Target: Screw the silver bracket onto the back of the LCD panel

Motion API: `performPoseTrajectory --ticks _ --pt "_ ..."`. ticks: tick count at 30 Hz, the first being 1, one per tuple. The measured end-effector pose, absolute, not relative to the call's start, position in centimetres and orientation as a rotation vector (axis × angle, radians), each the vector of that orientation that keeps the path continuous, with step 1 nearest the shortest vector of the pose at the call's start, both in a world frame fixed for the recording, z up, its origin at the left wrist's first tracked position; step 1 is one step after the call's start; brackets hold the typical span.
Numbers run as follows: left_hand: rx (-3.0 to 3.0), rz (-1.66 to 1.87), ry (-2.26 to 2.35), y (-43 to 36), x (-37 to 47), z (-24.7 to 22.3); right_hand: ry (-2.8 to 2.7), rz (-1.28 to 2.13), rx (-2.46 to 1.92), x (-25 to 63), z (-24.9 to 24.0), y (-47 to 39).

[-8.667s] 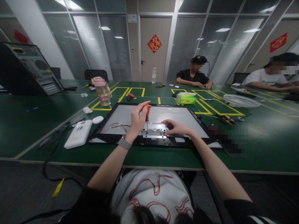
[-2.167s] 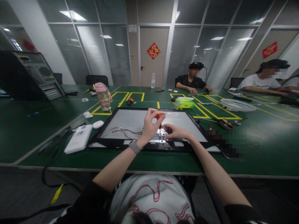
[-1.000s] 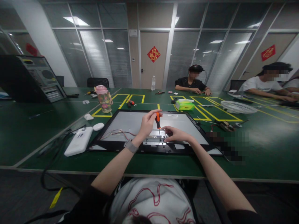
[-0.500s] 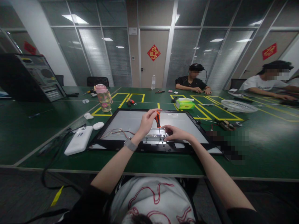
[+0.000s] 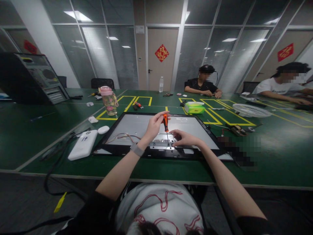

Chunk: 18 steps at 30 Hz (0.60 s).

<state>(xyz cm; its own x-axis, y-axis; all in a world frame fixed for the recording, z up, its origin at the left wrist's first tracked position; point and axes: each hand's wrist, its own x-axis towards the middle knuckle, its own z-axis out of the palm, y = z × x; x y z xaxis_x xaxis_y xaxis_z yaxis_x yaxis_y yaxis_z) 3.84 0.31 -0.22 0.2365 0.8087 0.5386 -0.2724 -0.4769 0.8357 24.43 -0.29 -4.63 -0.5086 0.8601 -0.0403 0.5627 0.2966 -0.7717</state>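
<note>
Head cam: left hand (image 5: 153, 128) holds the screwdriver (image 5: 165, 123) near-upright, probably for straight pressure; right hand (image 5: 187, 139) braces by the metal bracket (image 5: 160, 148), grip unclear.

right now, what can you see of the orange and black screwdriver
The screwdriver has an orange and black handle, plastic by its look, and a thin shaft that looks like metal. It stands nearly upright, tip down at the metal plate on the flat panel; whether it sits in a screw is too small to tell. The left hand grips the handle's upper part; the right hand is close beside the shaft.
</note>
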Motion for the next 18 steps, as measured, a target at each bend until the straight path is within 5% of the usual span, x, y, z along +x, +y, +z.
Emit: performPoseTrajectory --ticks 18 --pt "1.612 1.437 0.535 -0.15 3.84 0.06 -2.212 1.027 -1.283 24.42 -4.63 -0.28"
